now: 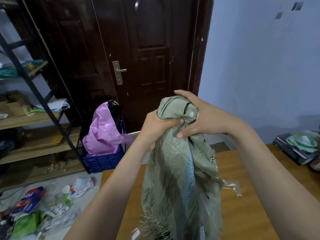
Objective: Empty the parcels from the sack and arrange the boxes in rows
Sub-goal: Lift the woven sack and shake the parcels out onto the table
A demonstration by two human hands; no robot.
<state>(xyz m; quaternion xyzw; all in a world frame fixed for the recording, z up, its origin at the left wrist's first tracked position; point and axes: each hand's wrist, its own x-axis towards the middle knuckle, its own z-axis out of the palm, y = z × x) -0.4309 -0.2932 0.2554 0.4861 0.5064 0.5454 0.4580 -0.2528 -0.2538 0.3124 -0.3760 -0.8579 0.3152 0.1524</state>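
While the woven green sack [180, 170] is held up above the wooden table [245, 205], its bunched top is gripped by both hands. The left hand [155, 125] is curled tightly round the gathered fabric from the left, the thumb pressed across the front. The right hand [199, 116] is wrapped over the crown of the bundle from the right, with its fingers hooked over the top and the thumb laid against the cloth below. The sack hangs straight down from this grip, and its frayed lower edge is seen close to the table's near edge. No parcels or boxes can be made out. On the table's far right corner a dark book [292, 149] is lain under a pale green bag [303, 141]. Left of the table, a blue crate [103, 161] stuffed with pink plastic [103, 129] is placed before the dark door [147, 58], and litter [43, 205] is strewn over the floor beside a wooden shelf unit [34, 135].
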